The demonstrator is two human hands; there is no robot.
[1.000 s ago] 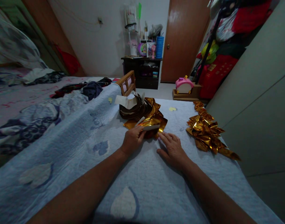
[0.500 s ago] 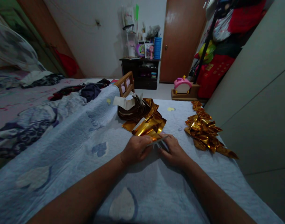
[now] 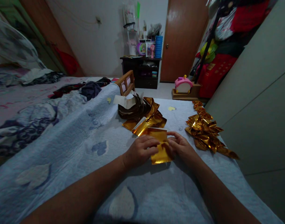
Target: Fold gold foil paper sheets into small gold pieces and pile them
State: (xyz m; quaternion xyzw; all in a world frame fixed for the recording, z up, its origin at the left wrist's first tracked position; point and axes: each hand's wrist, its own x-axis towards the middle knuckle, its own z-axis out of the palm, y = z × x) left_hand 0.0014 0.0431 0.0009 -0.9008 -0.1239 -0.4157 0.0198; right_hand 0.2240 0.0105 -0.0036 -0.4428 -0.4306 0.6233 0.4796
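Square gold foil paper sheet flat on pale blue quilt, near side of loose gold sheet stack. Left hand, right hand pinch opposite edges, likely steadying for fold. Folded gold pieces right of stack.

I see a sheet on the blanket at centre, between left hand and right hand; a stack above it, a pile right.

— What do you see of the wearer from your end?
— I see two forearms, bare from the bottom edge up, and a left hand and right hand, wrists and fingers bare too.
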